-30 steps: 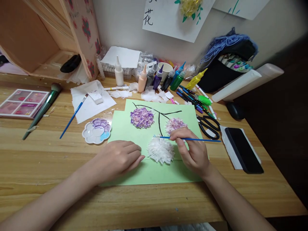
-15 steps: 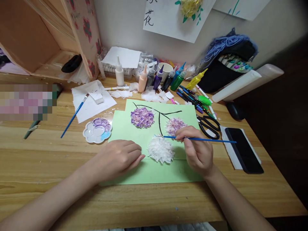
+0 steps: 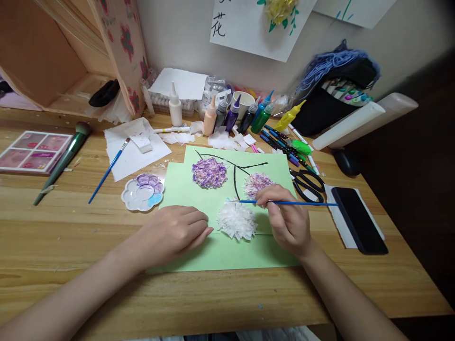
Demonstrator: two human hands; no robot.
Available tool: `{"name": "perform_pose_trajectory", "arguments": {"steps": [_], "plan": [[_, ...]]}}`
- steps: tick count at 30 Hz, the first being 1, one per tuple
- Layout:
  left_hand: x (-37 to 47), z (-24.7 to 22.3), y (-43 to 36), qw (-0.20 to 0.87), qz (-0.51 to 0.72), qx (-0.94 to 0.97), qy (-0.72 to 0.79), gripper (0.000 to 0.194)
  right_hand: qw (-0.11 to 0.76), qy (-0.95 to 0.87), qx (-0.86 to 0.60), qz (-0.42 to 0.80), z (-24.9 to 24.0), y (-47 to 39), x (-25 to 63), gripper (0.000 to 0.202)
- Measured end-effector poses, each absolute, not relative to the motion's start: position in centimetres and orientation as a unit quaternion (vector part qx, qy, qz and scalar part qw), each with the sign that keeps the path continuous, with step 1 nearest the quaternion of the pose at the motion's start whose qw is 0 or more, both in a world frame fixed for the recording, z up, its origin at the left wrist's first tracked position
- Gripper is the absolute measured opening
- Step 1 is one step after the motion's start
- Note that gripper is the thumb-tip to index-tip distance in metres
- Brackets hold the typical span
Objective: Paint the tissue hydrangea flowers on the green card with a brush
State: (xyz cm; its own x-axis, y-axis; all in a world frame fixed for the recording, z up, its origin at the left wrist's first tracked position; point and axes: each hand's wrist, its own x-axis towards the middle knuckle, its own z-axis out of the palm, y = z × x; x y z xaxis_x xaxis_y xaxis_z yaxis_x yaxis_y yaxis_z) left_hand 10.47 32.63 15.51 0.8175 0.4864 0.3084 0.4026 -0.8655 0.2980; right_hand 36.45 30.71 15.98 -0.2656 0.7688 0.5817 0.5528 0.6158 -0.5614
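Observation:
My right hand point(image 3: 286, 218) pinches a thin blue paintbrush point(image 3: 302, 203). Its bristles touch the top edge of a white paper flower point(image 3: 237, 221), which has a ruffled surface. My left hand point(image 3: 179, 229) lies on light green paper point(image 3: 227, 255), just left of that flower, fingers loosely bent with nothing seen in them. Black branch lines run across the sheet from a purple-and-white flower point(image 3: 209, 173). A second purple-tinted flower point(image 3: 259, 183) is partly hidden behind my right hand. Left of the paper sits a flower-shaped palette point(image 3: 145, 192) with purple and light blue paint.
Several paint bottles point(image 3: 232, 113) line the back. Another brush point(image 3: 108, 170) rests on white tissue point(image 3: 142, 163). Scissors point(image 3: 309, 184), pens point(image 3: 284, 147) and a phone point(image 3: 359, 220) lie right. A makeup brush point(image 3: 64, 156) and a pink palette point(image 3: 33, 151) lie far left.
My right hand and the blue paintbrush have shifted slightly left, the bristles still at the white flower's top edge. The left hand keeps its place on the paper.

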Motion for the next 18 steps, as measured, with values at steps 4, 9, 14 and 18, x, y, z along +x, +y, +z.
{"name": "perform_pose_trajectory", "arguments": {"steps": [4,9,14,18], "plan": [[10.48,15.40,32.64,0.099,0.191,0.949,0.229,0.032,0.437,-0.786,-0.422,0.115,16.02,30.80,36.59,0.019],[10.37,15.37,32.61,0.095,0.194,0.950,0.226,0.032,0.455,-0.783,-0.409,0.112,16.01,30.78,36.70,0.020],[10.38,15.45,32.63,0.100,0.196,0.949,0.226,0.032,0.441,-0.791,-0.410,0.106,16.13,30.83,36.59,0.019],[10.46,15.39,32.71,0.101,0.195,0.949,0.225,0.032,0.471,-0.780,-0.399,0.103,16.21,30.85,36.68,0.020]]}}
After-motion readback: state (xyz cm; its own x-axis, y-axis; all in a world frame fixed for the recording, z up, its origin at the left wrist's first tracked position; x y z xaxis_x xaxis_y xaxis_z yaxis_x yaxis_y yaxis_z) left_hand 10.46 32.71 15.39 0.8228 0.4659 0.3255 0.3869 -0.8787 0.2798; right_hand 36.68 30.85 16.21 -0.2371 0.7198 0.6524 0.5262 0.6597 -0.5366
